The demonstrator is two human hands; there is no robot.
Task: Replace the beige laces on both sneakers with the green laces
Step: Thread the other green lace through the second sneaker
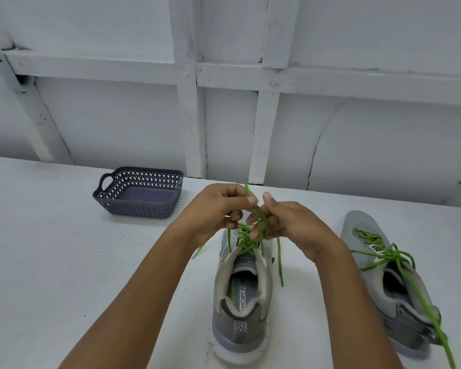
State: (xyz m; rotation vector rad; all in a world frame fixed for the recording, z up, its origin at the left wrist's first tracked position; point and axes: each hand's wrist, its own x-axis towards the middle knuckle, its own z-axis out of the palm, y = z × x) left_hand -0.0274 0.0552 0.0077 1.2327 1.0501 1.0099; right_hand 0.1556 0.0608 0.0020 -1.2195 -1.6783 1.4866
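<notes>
White panelled wall (123, 123) behind white table (51, 262).

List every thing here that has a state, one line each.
left hand: pinches the middle sneaker's green lace
right hand: grips the same lace
middle sneaker: upright, heel toward the camera, green-laced, not yet tied
right sneaker: green-laced, one lace end trailing over the heel
basket: upright on the table

We are stretching both bare forearms forward, our left hand (216, 209) and right hand (290, 225) nearly touching, curled fingers (234, 216) pinching a thin green lace (279, 262).
</notes>
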